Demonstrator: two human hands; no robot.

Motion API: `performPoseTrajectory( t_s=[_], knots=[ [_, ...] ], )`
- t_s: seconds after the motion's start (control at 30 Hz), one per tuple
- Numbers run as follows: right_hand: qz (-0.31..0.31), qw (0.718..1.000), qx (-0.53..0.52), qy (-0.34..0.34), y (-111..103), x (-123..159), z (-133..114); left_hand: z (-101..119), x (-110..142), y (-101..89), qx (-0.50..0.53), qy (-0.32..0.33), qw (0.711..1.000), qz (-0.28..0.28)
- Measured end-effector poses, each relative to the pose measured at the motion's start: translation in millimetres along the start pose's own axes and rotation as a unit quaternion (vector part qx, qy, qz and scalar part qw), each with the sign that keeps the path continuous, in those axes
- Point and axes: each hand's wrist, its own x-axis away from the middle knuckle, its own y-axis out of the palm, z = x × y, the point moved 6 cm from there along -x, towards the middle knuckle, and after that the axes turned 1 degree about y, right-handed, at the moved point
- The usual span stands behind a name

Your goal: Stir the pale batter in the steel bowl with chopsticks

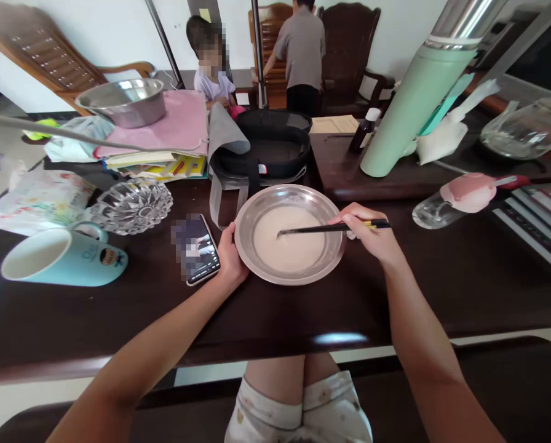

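Dark wood makes up the bench [441, 289], which runs the full width of the view, with wooden chairs [349, 43] and two other people standing at the far side of the room. On the bench's far half stand a tall green flask [414, 104], a black bag [266, 151] with a grey flap, a pink folder [178, 123] on a pile of books, and a steel basin [125, 101] on top of that pile.

Nearer, at the middle of the bench, sits a steel bowl [289, 234] with pale, smooth batter [288, 239] covering its bottom. The left hand [232, 258] lies against the bowl's left rim, its fingers curled along the edge, touching the metal. The right hand [372, 237] is at the bowl's right rim, fingers pressed together and pinching a pair of black chopsticks [331, 228]; these reach leftward over the rim, and their tips rest in the batter near the centre.

Just beside the left hand lies a phone [197, 249], screen up. Farther left are a cut-glass dish [132, 206] and a light blue mug [63, 258] lying on its side. To the right of the bowl a clear bottle [460, 200] with a pink cap lies on its side, near a stack of books [540, 221].
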Motion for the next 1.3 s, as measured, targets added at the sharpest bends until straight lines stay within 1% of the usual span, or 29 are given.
performPoseTrajectory(
  t_s=[0.07,0.13,0.17,0.2,0.27,0.33,0.37,0.4,0.47,0.53,0.57,0.6,0.63,0.7,0.77,0.8,0.87,0.97,1.0,1.07,1.13,1.17,1.23,1.3],
  knots=[
    [0.038,0.999,0.009,0.003,-7,0,1,0,0,1.0,-0.001,0.001,1.0,-0.007],
    [0.083,0.996,-0.017,0.015,-17,1,5,1,0,2.0,-0.001,0.006,1.0,-0.012],
    [0.094,0.995,-0.036,0.02,-20,2,7,2,1,2.2,-0.001,0.008,1.0,-0.011],
    [0.092,0.994,-0.053,0.024,-20,2,8,3,1,2.2,0.0,0.01,1.0,-0.009],
    [0.053,0.996,-0.068,0.024,-14,2,8,4,2,2.4,0.001,0.01,1.0,-0.002],
    [0.001,0.998,-0.054,0.015,-4,1,4,4,3,2.8,0.003,0.005,1.0,0.002],
    [-0.014,0.999,-0.038,0.008,-1,1,2,5,3,3.2,0.004,0.002,1.0,0.002],
    [-0.016,1.0,-0.022,0.002,0,0,0,5,4,3.7,0.003,0.0,1.0,0.001],
    [0.017,1.0,-0.003,-0.002,-6,-1,-1,6,4,4.5,0.002,-0.002,1.0,-0.002],
    [0.067,0.998,-0.013,0.007,-15,0,1,7,4,4.9,0.001,-0.002,1.0,-0.004],
    [0.083,0.996,-0.027,0.012,-18,1,3,7,5,4.9,0.0,-0.002,1.0,-0.004],
    [0.085,0.995,-0.042,0.016,-19,2,4,7,5,4.9,-0.001,-0.001,1.0,-0.003],
    [0.075,0.996,-0.054,0.019,-17,2,4,7,5,5.0,-0.002,-0.001,1.0,-0.004],
    [0.033,0.997,-0.061,0.021,-9,1,4,7,5,5.4,-0.004,-0.001,1.0,-0.007],
    [0.002,0.999,-0.043,0.012,-3,1,1,7,5,5.3,-0.006,-0.001,1.0,-0.008],
    [0.0,1.0,-0.03,0.005,-3,0,0,7,5,5.2,-0.007,-0.001,1.0,-0.009],
    [0.023,1.0,-0.014,0.0,-7,0,0,7,5,5.0,-0.009,0.002,1.0,-0.01],
    [0.067,0.997,-0.042,0.013,-16,2,4,7,4,5.3,-0.009,0.005,1.0,-0.014],
    [0.067,0.996,-0.057,0.017,-16,3,5,7,3,5.5,-0.007,0.004,1.0,-0.015],
    [0.04,0.997,-0.068,0.019,-11,3,5,6,3,5.5,-0.004,0.004,1.0,-0.014],
    [0.004,0.999,-0.049,0.015,-4,2,2,6,3,5.3,-0.003,0.007,1.0,-0.012],
    [-0.003,0.999,-0.033,0.01,-2,1,1,6,2,5.0,-0.003,0.009,1.0,-0.011],
    [0.013,1.0,-0.007,0.001,-4,0,-1,6,2,4.3,-0.004,0.01,1.0,-0.007],
    [0.052,0.999,-0.012,0.004,-11,1,0,6,2,4.1,-0.004,0.007,1.0,-0.009]
  ],
)
